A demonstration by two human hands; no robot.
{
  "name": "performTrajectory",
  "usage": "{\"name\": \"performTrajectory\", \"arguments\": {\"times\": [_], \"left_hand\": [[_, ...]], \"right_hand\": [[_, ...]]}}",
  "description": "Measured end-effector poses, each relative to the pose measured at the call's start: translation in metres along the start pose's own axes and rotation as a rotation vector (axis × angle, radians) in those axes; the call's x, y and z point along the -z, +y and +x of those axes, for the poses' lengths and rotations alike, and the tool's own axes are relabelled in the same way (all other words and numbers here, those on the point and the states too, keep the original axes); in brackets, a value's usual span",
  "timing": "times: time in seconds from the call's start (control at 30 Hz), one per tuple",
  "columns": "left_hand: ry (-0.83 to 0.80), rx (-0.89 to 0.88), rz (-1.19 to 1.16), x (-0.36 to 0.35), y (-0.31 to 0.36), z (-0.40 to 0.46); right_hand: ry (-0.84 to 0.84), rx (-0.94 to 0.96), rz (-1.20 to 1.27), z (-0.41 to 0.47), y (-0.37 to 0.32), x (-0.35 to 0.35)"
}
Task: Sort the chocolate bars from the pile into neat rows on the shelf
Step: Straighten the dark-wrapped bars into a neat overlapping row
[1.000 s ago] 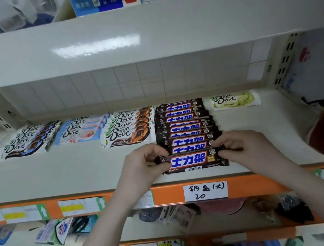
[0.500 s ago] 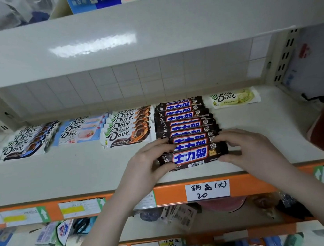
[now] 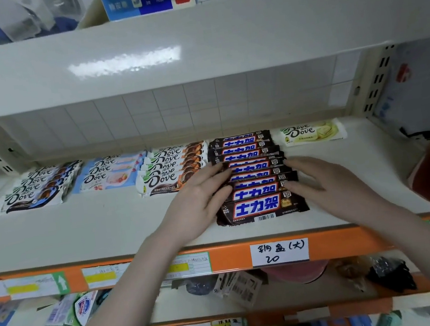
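— Where are your hands?

— My left hand (image 3: pixel 200 205) lies flat, fingers spread, against the left ends of the brown chocolate bars (image 3: pixel 253 174). My right hand (image 3: pixel 327 184) mirrors it on the right ends. Both are open, palms down, gripping nothing, with the row between them.

— And the bars themselves?

— They overlap in one row running from the back of the white shelf (image 3: pixel 81 233) toward its front edge. The front bar (image 3: pixel 261 207) lies flat, blue-and-white lettering up, barcode facing me.

— What surrounds them?

— To the left sit three rows of Dove bars: orange-trimmed (image 3: pixel 171 168) just beside my left hand, then pale blue (image 3: pixel 109 173), then dark (image 3: pixel 38 187). A single green Dove bar (image 3: pixel 313 132) lies at the back right. Below, a handwritten label (image 3: pixel 279 252) is stuck on the orange shelf edge (image 3: pixel 228 261).
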State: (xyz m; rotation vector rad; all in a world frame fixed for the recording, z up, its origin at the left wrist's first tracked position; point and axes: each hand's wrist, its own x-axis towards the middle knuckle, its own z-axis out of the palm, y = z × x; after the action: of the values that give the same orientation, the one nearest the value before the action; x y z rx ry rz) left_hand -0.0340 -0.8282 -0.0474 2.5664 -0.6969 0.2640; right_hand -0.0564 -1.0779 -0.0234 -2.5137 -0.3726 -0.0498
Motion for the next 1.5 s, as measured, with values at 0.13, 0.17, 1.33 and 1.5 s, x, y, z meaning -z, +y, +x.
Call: {"name": "performTrajectory", "arguments": {"times": [0.13, 0.17, 1.33, 1.5], "left_hand": [[-0.163, 0.061, 0.063, -0.001, 0.001, 0.025], [-0.191, 0.055, 0.082, -0.003, 0.001, 0.028], [-0.093, 0.004, 0.322, -0.005, -0.008, 0.032], [-0.126, 0.081, 0.071, -0.005, -0.005, 0.01]], "right_hand": [[-0.109, 0.004, -0.046, 0.026, -0.002, -0.003], [-0.12, 0.003, -0.053, 0.031, -0.003, -0.004], [-0.061, 0.028, -0.034, 0.049, 0.006, -0.01], [-0.049, 0.046, -0.066, 0.047, 0.006, -0.012]]}}
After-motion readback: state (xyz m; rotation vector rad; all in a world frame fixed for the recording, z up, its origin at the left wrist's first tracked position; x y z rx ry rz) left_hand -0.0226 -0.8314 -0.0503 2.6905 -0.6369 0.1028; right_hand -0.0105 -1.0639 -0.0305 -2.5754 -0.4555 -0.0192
